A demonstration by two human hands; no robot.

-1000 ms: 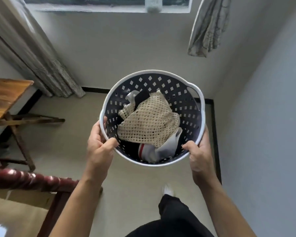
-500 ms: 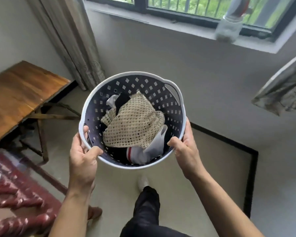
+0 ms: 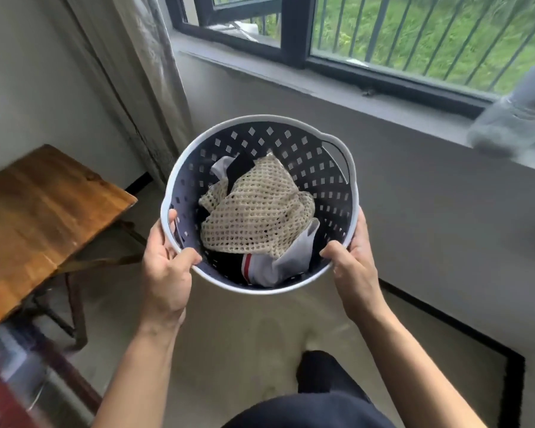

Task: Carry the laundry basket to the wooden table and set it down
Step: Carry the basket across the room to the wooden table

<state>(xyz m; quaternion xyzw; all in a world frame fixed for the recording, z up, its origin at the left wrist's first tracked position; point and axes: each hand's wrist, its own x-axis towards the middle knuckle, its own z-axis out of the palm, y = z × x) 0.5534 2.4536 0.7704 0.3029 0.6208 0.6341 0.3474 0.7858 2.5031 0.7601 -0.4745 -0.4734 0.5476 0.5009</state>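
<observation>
I hold a round laundry basket (image 3: 291,140) in the air in front of me, dark inside with diamond holes and a pale rim. It holds a beige mesh cloth (image 3: 254,217) over white and dark clothes. My left hand (image 3: 167,270) grips the near left rim, thumb inside. My right hand (image 3: 355,270) grips the near right rim. The wooden table (image 3: 40,214) stands to the left, lower than the basket and apart from it.
A curtain (image 3: 142,72) hangs behind the table's far corner. A window sill (image 3: 383,97) with a blurred plastic bottle (image 3: 513,118) runs along the right wall. A red-brown wooden chair (image 3: 19,378) sits at the lower left. My dark trouser leg (image 3: 322,375) is below.
My view has swung left and up: the table now fills more of the left side and sits nearer the basket. The window has come into view. Both hands keep the same grip.
</observation>
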